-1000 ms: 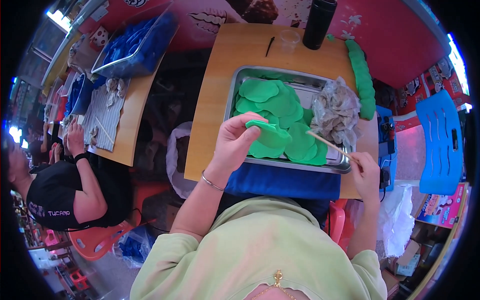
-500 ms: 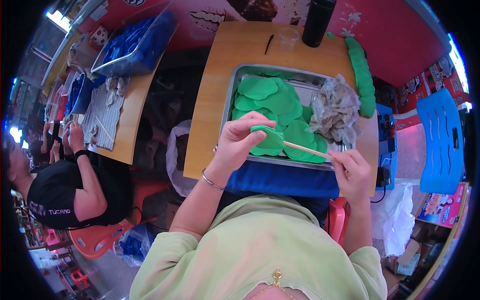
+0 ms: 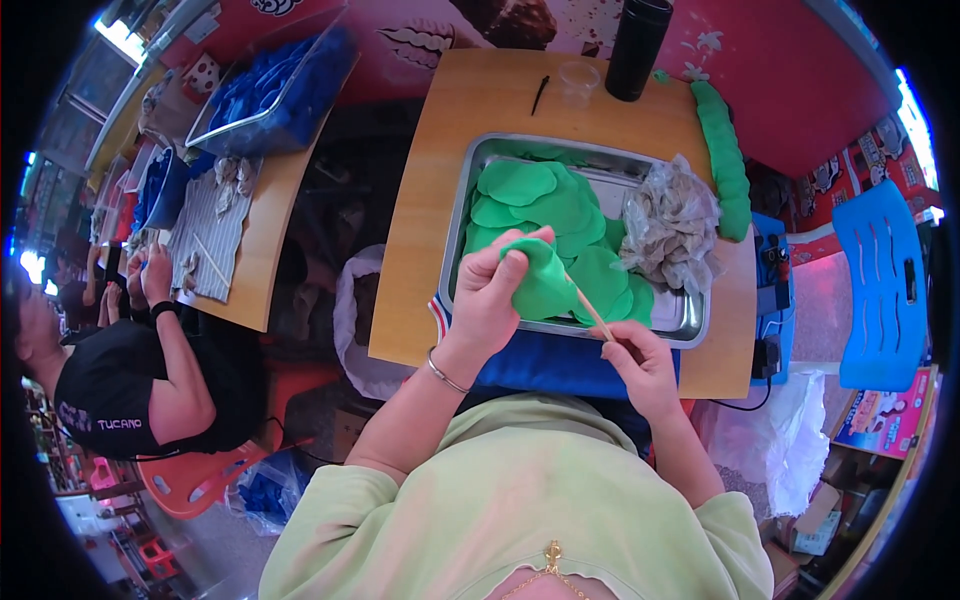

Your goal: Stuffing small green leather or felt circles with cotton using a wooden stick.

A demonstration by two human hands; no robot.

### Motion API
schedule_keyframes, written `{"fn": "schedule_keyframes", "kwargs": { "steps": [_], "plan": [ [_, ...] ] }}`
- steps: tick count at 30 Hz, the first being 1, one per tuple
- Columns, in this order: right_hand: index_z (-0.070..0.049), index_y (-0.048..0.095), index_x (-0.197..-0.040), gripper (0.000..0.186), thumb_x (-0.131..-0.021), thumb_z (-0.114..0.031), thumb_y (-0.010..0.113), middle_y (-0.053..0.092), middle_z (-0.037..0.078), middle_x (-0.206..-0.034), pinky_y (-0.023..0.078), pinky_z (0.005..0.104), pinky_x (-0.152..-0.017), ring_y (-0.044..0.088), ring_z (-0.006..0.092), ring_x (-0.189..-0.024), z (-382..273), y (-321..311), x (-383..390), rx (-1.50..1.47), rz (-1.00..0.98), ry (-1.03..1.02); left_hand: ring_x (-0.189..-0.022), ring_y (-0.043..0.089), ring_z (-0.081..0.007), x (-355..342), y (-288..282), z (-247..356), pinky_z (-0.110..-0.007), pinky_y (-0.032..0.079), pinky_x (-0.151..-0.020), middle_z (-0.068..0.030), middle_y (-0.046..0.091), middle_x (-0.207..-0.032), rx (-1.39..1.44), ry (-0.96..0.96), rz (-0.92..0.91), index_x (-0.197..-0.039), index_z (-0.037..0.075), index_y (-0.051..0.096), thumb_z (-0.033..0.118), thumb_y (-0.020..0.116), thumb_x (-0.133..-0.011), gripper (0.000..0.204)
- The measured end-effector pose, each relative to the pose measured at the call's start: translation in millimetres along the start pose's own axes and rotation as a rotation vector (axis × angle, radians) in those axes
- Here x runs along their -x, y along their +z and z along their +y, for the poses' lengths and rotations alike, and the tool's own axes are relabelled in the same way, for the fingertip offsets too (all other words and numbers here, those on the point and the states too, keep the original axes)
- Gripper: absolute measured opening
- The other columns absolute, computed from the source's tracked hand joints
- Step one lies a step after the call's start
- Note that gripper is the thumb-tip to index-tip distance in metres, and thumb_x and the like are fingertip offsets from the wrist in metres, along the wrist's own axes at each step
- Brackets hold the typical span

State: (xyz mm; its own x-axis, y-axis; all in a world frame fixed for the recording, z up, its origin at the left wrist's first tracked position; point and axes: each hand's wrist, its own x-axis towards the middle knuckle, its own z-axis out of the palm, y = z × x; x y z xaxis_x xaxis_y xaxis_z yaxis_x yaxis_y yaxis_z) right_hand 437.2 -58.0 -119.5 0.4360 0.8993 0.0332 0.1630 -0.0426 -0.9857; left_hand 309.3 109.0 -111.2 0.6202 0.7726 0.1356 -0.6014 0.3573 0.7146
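My left hand (image 3: 490, 295) pinches a thin, rounded green piece (image 3: 548, 288) between thumb and fingers, folding its upper edge. A slim wooden stick (image 3: 590, 310) is held by its lower end in my right hand (image 3: 643, 366), fingers closed round it. The stick's upper end meets the green piece's right side; whether it goes behind or into it I cannot tell. Beneath and beyond my hands, a metal tray (image 3: 697, 325) holds a heap of similar flat green pieces (image 3: 515, 182). Beside the heap sits a greyish crumpled bundle (image 3: 672, 225) in clear plastic.
A black bottle (image 3: 637, 50), a clear cup (image 3: 579, 77) and a long green roll (image 3: 722, 160) stand or lie on the wooden table (image 3: 420, 210). At right is a blue chair (image 3: 878, 285). A co-worker (image 3: 130, 385) sits at another table on the left, near a blue-filled bin (image 3: 270, 95).
My right hand has moved left and slightly down, bringing the stick to a steeper angle. My left hand has turned, and the green piece now hangs more upright and spread out.
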Motion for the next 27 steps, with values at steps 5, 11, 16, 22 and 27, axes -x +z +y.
{"fn": "schedule_keyframes", "kwargs": {
  "steps": [5,11,16,22,27],
  "plan": [
    [0.000,0.063,-0.104,0.018,-0.086,-0.003,0.059,0.055,-0.003,-0.075,0.035,0.0199,-0.053,0.044,0.0054,-0.061,1.7,8.6,2.9,-0.170,-0.018,0.130,-0.081,0.051,-0.0083,-1.8,-3.2,0.2,-0.025,0.045,-0.079,-0.0007,0.053,-0.080,-0.050,0.034,-0.016,-0.096,-0.002,0.068,0.013,0.059,-0.091,0.019],
    [0.000,0.063,-0.098,0.016,-0.082,0.001,0.061,0.052,0.003,-0.071,0.035,0.0224,-0.054,0.044,0.0093,-0.060,-9.3,5.8,-7.3,0.373,0.108,-0.229,-0.078,0.052,-0.0091,0.0,-14.8,5.0,-0.024,0.045,-0.073,-0.0018,0.057,-0.087,-0.314,0.079,-0.131,-0.102,-0.003,0.066,0.012,0.058,-0.091,0.021],
    [0.000,0.063,-0.098,0.016,-0.083,0.001,0.060,0.051,0.002,-0.072,0.034,0.0221,-0.054,0.044,0.0087,-0.061,-3.2,10.1,-2.0,0.250,0.089,-0.177,-0.075,0.049,-0.0084,0.2,-13.1,0.8,-0.024,0.043,-0.074,-0.0010,0.056,-0.081,-0.183,0.122,-0.097,-0.103,-0.003,0.066,0.015,0.058,-0.091,0.023],
    [0.000,0.063,-0.103,0.017,-0.087,-0.003,0.057,0.050,-0.003,-0.074,0.032,0.0188,-0.054,0.042,0.0044,-0.063,-4.0,11.7,5.3,0.104,0.001,-0.034,-0.086,0.054,-0.0189,0.4,-23.8,-4.1,-0.028,0.047,-0.073,-0.0068,0.057,-0.097,0.060,0.053,-0.142,-0.112,0.001,0.060,0.028,0.050,-0.095,0.033],
    [-0.001,0.060,-0.103,0.016,-0.087,-0.001,0.056,0.055,-0.002,-0.080,0.038,0.0187,-0.060,0.046,0.0037,-0.068,-5.0,1.0,7.6,-0.107,0.181,0.112,-0.103,0.054,-0.0149,-6.6,-28.2,1.6,-0.029,0.047,-0.085,-0.0070,0.057,-0.109,0.180,0.057,-0.120,-0.108,0.001,0.062,0.020,0.051,-0.095,0.026]
  ]
}}
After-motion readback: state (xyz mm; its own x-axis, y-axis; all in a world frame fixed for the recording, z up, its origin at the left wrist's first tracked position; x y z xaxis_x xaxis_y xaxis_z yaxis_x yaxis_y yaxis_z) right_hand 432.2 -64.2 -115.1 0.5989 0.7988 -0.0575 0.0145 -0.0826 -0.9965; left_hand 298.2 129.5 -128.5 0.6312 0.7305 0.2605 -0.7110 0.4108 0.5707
